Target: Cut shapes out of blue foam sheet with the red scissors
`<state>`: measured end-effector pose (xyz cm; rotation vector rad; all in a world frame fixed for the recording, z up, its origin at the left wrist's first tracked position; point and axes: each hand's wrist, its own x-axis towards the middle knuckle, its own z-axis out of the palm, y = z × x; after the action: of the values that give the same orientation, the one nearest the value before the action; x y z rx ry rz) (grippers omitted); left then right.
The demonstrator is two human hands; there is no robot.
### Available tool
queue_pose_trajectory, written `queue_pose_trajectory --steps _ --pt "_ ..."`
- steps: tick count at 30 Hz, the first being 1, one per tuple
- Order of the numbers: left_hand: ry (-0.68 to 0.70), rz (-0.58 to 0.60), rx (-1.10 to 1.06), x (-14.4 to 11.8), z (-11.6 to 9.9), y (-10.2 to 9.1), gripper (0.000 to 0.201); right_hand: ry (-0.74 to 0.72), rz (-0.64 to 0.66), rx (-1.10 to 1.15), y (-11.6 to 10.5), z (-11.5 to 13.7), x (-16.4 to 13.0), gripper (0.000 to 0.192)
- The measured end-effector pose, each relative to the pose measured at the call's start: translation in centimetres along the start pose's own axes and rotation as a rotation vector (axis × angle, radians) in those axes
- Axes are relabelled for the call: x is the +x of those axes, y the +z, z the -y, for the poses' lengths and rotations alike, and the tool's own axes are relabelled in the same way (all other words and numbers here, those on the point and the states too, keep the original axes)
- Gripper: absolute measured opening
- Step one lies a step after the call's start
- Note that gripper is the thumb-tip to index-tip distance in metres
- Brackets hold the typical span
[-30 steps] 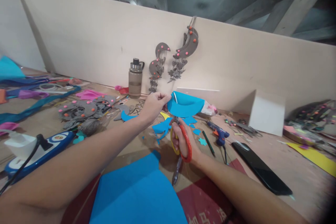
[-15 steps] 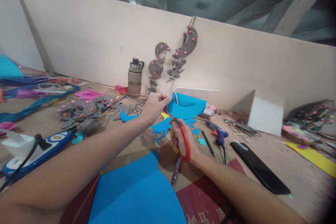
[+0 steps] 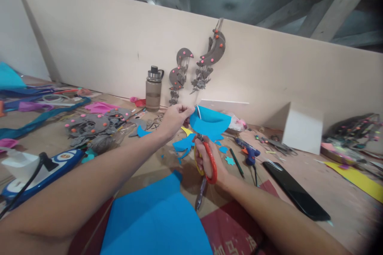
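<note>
A small curved piece of blue felt or foam sheet (image 3: 211, 121) hangs above the table, its left edge pinched by my left hand (image 3: 178, 117). My right hand (image 3: 209, 163) grips scissors (image 3: 213, 167) with red and yellow handles. One blade shows pale against the blue piece near its left end; the other is hidden by it. Blue offcuts (image 3: 183, 143) and a small turquoise flower (image 3: 230, 161) lie below. A large blue sheet (image 3: 155, 219) rests close to my body, with a pen (image 3: 201, 195) beside it.
A water bottle (image 3: 153, 91) stands by the back board, where grey moon hangings (image 3: 214, 50) hang. On the right lie a glue gun (image 3: 249, 153), a green pencil (image 3: 237, 163) and a black phone (image 3: 295, 191). A blue power strip (image 3: 44, 173) sits left, near grey felt pieces (image 3: 92, 125).
The blue piece and my left hand have shifted slightly left, and the piece has turned a little. My right hand with the scissors stays nearly in place.
</note>
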<state>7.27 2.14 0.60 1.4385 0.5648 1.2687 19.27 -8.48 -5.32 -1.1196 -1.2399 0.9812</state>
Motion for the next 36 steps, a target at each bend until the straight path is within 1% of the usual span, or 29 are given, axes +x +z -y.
queue_pose_trajectory --steps 3,7,12,18,23,26,31,36 --pt "0.017 0.036 0.036 0.0 -0.2 -0.1 0.029 -0.011 0.000 -0.001 0.0 0.0 -0.1 0.042" --pt "0.021 0.074 -0.006 -0.2 0.2 0.2 0.031 -0.027 -0.001 0.000 0.1 0.2 -0.3 0.042" --pt "0.026 0.063 -0.047 -0.3 0.4 0.5 0.031 -0.033 -0.016 0.008 0.3 0.2 -0.4 0.044" --pt "0.017 0.058 -0.068 -0.4 0.4 0.5 0.031 -0.019 -0.008 0.007 0.2 0.0 -0.4 0.041" --pt "0.017 0.058 -0.082 -0.3 0.7 0.6 0.031 -0.012 -0.039 -0.004 0.4 0.5 -0.6 0.044" --pt "0.015 0.059 -0.070 -0.2 0.9 0.5 0.032 -0.013 -0.035 -0.015 0.5 0.6 -0.6 0.044" --pt "0.005 0.063 -0.085 -0.2 0.7 0.6 0.030 -0.017 -0.035 -0.041 0.4 0.5 -0.6 0.043" --pt "-0.012 0.046 -0.092 -0.3 0.6 0.7 0.027 0.016 -0.043 -0.080 0.4 0.7 -0.6 0.039"
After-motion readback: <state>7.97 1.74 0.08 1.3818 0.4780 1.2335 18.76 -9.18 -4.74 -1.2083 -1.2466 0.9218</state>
